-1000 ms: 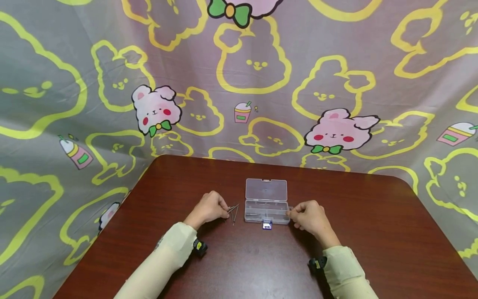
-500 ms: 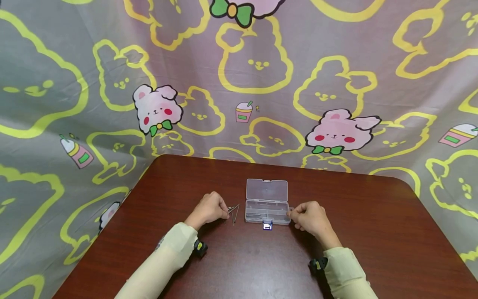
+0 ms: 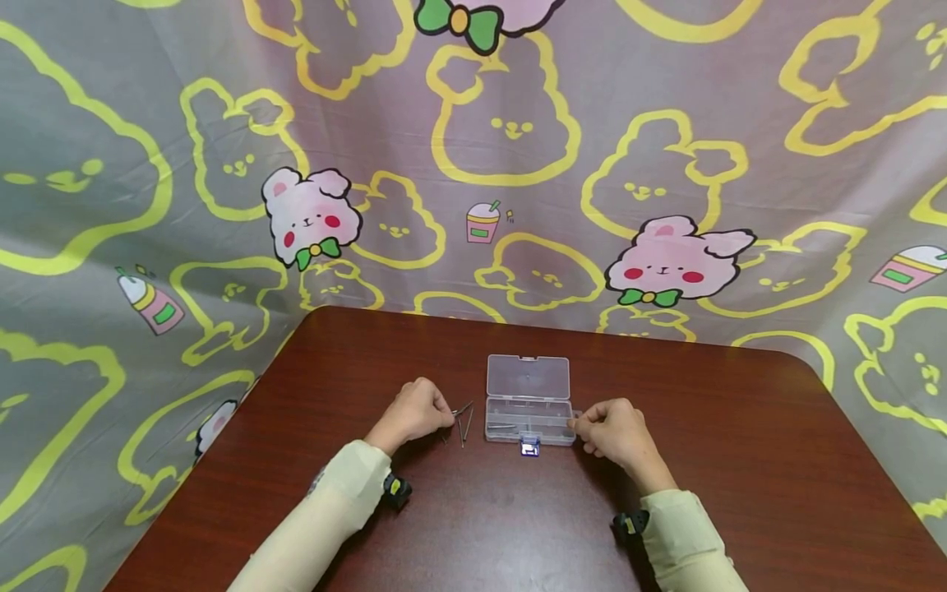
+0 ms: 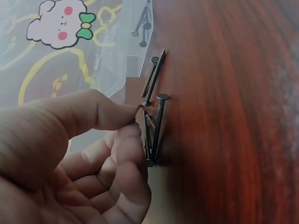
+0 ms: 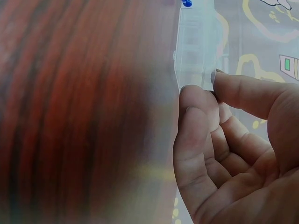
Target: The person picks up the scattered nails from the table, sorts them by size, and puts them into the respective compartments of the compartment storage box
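Grey metal nails (image 4: 159, 123) — stiff, light, likely slick and apt to roll, so best taken mid-shank — lie loose just left of the open, clear plastic compartment box (image 3: 505, 438). The left hand's (image 3: 414, 409) thumb and forefinger meet there, seemingly pinching one. The right hand (image 3: 616, 426) pinches the box's right end, whose thin wall probably flexes.

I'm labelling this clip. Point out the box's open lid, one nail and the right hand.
Lid (image 3: 528, 380): head view, middle of its panel.
Nail (image 4: 159, 122): left wrist view, on its shaft.
Right hand (image 3: 616, 428): head view, back of the hand.
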Motion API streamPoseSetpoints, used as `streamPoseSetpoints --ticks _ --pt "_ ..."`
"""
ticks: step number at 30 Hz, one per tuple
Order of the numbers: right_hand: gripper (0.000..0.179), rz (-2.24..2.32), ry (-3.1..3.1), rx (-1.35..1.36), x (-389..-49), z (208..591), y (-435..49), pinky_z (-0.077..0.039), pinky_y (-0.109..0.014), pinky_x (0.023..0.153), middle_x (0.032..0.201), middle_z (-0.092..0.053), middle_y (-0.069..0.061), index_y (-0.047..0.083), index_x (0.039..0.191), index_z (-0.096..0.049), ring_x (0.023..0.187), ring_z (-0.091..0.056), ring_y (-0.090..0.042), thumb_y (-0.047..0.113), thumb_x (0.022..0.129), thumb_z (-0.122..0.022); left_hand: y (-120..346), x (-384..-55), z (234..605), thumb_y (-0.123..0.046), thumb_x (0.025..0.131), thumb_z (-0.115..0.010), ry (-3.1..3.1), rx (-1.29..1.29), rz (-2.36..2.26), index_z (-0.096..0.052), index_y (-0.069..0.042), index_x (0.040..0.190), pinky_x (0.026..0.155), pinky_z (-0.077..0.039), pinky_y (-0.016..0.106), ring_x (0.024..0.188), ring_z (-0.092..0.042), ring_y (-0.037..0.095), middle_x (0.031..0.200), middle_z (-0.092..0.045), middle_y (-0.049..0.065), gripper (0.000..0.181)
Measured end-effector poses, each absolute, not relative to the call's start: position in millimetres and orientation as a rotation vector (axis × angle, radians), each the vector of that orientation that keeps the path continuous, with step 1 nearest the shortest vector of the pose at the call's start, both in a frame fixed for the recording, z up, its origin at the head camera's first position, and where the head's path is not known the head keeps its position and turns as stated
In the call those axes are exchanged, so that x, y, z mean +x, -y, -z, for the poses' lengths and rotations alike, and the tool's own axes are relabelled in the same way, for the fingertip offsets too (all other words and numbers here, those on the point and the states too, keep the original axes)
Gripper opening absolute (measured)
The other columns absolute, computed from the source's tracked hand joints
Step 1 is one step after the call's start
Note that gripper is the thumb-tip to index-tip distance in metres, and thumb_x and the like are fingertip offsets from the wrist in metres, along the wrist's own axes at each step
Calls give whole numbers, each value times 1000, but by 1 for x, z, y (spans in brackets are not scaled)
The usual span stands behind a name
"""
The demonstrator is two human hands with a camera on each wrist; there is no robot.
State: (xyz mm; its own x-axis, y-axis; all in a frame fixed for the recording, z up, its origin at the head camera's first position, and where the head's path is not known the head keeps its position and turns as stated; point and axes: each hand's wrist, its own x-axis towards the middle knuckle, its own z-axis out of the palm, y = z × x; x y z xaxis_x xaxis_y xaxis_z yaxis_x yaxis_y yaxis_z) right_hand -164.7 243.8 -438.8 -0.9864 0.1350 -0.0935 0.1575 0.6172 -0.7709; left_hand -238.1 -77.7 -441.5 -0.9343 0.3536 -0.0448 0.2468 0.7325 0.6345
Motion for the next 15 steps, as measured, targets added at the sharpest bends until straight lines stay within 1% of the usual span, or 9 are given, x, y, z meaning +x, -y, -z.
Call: streamPoseSetpoints --ticks 5,12,15 --pt "18 1347 -2805 253 -165 440 -244 -54 -33 51 60 -65 -4 5 76 -75 55 -62 -17 18 87 -78 78 -238 440 -3 76 -72 -2723 388 -1093 -75 -11 64 47 -44 25 49 -59 11 51 -63 -4 15" --pt "17 1356 -2796 247 -166 441 -244 -55 -34 52 62 -65 -4 4 77 -74 56 -62 -18 17 87 -78 80 -238 441 0 79 -72 -2686 362 -1233 -76 -7 69 50 -51 27 51 -63 13 55 -65 -1 13" --pt "17 1356 -2798 246 -166 441 -244 -54 -33 52 61 -65 -4 4 76 -74 56 -62 -17 17 87 -78 81 -240 442 1 80 -70 -2667 327 -1295 -76 -6 70 50 -52 28 52 -64 14 57 -66 -1 14"
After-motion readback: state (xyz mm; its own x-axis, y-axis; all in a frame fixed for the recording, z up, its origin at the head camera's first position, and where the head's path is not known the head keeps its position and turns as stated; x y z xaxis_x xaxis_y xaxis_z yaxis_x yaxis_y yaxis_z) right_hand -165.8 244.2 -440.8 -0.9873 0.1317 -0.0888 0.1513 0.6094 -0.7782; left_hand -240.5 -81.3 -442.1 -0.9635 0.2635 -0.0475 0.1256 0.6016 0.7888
